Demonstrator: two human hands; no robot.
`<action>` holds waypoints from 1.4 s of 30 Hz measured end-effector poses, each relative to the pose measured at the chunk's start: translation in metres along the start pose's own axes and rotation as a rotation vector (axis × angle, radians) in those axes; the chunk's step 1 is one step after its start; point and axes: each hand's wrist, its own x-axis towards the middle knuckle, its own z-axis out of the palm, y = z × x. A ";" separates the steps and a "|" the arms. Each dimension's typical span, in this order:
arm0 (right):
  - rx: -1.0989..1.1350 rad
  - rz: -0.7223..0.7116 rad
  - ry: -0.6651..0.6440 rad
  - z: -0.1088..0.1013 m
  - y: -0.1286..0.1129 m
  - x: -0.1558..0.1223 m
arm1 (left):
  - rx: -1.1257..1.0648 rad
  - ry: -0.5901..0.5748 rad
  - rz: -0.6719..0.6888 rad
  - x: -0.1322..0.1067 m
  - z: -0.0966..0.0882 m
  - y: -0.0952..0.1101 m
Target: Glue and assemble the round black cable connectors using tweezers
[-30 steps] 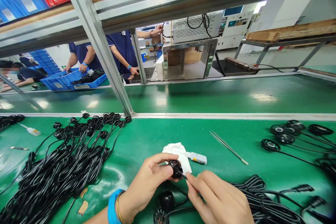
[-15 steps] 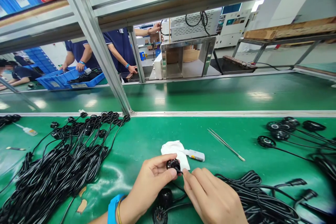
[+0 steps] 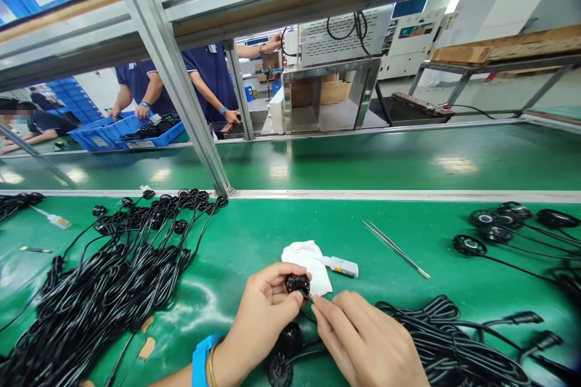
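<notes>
My left hand [image 3: 261, 320] is closed around a small round black part [image 3: 297, 284] at the end of a cable. My right hand [image 3: 363, 338] pinches the thin black cable right where it leaves that part. Both hands hover over the green bench near its front edge. Just behind them lie a crumpled white cloth [image 3: 304, 257] and a small white tube [image 3: 342, 266]. Under my hands rest two more round black parts [image 3: 284, 351] with their cables.
A big heap of black cables with round ends [image 3: 104, 278] fills the left. More cables [image 3: 454, 338] and round parts [image 3: 494, 227] lie right. Metal tweezers [image 3: 396, 248] sit mid-bench. An aluminium post [image 3: 181, 91] rises ahead. People stand at blue bins [image 3: 131, 133] beyond the conveyor.
The hands have shifted slightly; the round part has turned a little in my left fingers and my right fingers stay pinched on its cable.
</notes>
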 end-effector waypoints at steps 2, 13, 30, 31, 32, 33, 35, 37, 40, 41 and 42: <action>-0.011 0.004 0.007 -0.001 -0.002 0.000 | 0.046 -0.006 0.014 -0.002 0.002 0.000; 0.075 0.058 0.025 0.005 -0.007 -0.004 | 0.431 0.026 0.117 -0.008 0.002 0.000; 0.064 0.148 0.022 0.003 0.000 -0.004 | 0.470 -0.043 0.218 -0.013 -0.004 -0.007; 0.061 0.145 0.024 0.003 0.000 -0.003 | 0.513 -0.029 0.230 -0.013 -0.004 -0.007; 0.060 0.140 0.031 0.004 0.000 -0.003 | 0.531 -0.022 0.236 -0.013 -0.004 -0.008; 0.062 0.133 0.039 0.004 0.000 -0.002 | 0.517 -0.024 0.231 -0.013 -0.003 -0.008; 0.069 0.112 0.066 0.003 0.000 -0.002 | 0.411 -0.049 0.178 -0.012 -0.001 -0.009; 0.078 0.092 0.081 0.003 -0.001 -0.001 | 0.269 -0.078 0.107 -0.011 0.001 -0.009; 0.080 0.078 0.078 0.003 -0.002 -0.002 | 0.157 -0.087 0.055 -0.010 0.003 -0.007; 0.080 0.080 0.075 0.003 -0.002 -0.002 | 0.147 -0.083 0.055 -0.009 0.003 -0.007; 0.078 0.082 0.075 0.003 -0.002 -0.002 | 0.142 -0.079 0.056 -0.010 0.003 -0.006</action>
